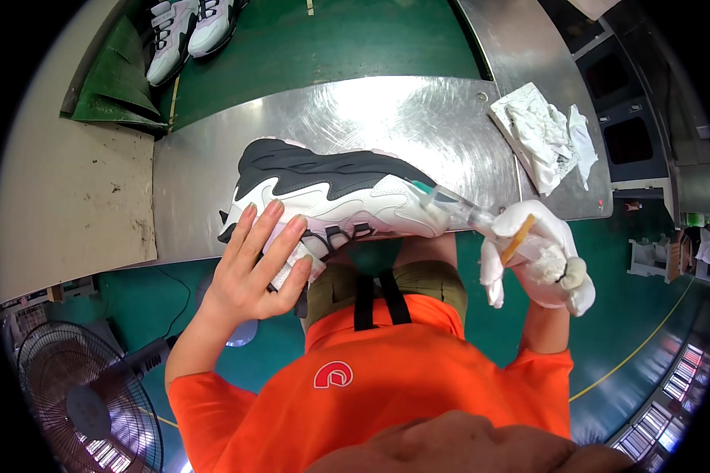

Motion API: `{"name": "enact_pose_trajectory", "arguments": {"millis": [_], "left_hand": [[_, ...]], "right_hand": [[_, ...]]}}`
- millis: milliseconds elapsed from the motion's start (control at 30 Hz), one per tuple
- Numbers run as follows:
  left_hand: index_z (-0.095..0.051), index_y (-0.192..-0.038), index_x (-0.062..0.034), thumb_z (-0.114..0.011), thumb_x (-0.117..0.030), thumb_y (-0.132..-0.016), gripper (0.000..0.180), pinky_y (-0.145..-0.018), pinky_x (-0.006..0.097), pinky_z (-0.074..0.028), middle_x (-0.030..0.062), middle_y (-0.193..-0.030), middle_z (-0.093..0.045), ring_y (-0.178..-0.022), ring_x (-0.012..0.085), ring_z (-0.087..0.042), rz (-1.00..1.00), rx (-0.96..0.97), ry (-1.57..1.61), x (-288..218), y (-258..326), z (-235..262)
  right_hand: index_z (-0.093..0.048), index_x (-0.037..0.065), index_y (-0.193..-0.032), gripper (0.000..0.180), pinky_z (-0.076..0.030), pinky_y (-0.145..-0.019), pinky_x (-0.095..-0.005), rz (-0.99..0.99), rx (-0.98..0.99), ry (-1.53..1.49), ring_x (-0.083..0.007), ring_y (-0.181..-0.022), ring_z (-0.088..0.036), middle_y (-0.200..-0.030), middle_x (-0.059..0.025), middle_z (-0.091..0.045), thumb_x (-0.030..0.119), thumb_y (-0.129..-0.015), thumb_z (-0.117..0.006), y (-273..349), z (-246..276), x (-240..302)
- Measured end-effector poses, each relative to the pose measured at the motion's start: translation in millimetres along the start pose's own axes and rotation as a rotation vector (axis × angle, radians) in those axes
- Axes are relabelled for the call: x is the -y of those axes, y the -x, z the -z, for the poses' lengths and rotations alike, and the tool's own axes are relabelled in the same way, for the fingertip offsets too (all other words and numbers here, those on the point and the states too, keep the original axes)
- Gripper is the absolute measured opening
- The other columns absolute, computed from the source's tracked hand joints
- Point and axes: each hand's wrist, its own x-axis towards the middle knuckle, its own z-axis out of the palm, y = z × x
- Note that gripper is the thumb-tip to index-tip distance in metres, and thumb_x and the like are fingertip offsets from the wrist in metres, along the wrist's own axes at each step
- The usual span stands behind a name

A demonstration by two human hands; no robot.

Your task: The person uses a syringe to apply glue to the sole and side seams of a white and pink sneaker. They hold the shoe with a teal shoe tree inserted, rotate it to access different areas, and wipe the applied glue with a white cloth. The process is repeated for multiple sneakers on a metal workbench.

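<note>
Wears an orange shirt (418, 378) at a metal workbench (450, 126). Lays the bare left hand (248, 272), with fingers extended and parted, over the side of a white, black and pale-pink sneaker (331, 193), touching the upper with the fingertips and setting the thumb apart near the tongue. Curls the white-gloved right hand (540, 252) around a clear, syringe-like applicator (481, 219), with a tan stick (519, 239) lying across the fingers. Aims the applicator's green tip at the toe end, at or just beside the surface; cannot tell which. Has the sneaker on its side along the bench's near edge, with sole turned away and toe to the right. Shows crumpled white cloths (535, 134) farther right and, beyond, two similar sneakers (172, 39) on a green surface (355, 47).
</note>
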Motion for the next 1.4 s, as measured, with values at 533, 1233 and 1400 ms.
{"name": "enact_pose_trajectory", "arguments": {"millis": [533, 1233, 1400], "left_hand": [[-0.051, -0.111, -0.0077, -0.063, -0.004, -0.083, 0.031, -0.093, 0.06, -0.047, 0.0252, -0.118, -0.062, -0.109, 0.0479, -0.06, 0.083, 0.092, 0.063, -10, -17, 11], [-0.055, -0.114, -0.0056, -0.06, -0.003, -0.087, 0.027, -0.09, 0.059, -0.05, 0.0282, -0.117, -0.062, -0.11, 0.0487, -0.059, 0.2, 0.182, -0.04, -45, -29, 17], [-0.054, -0.116, -0.0073, -0.059, -0.004, -0.088, 0.029, -0.091, 0.058, -0.05, 0.0281, -0.118, -0.061, -0.11, 0.0483, -0.06, 0.196, 0.187, -0.043, -45, -28, 18]], "right_hand": [[-0.046, -0.022, -0.119, 0.095, -0.057, -0.054, -0.0286, 0.003, 0.111, -0.041, -0.0272, -0.066, -0.069, -0.089, -0.0283, -0.064, 0.029, -0.049, -0.086, -3, 37, 3], [-0.043, -0.015, -0.126, 0.101, -0.058, -0.051, -0.0397, 0.241, 0.095, -0.519, -0.0371, -0.069, -0.066, -0.108, -0.0405, -0.051, 0.035, -0.051, -0.089, 27, 73, -73], [-0.049, -0.009, -0.127, 0.096, -0.058, -0.049, -0.0407, 0.26, 0.075, -0.528, -0.0386, -0.072, -0.065, -0.13, -0.0488, -0.031, 0.035, -0.051, -0.087, 32, 65, -78]]}}
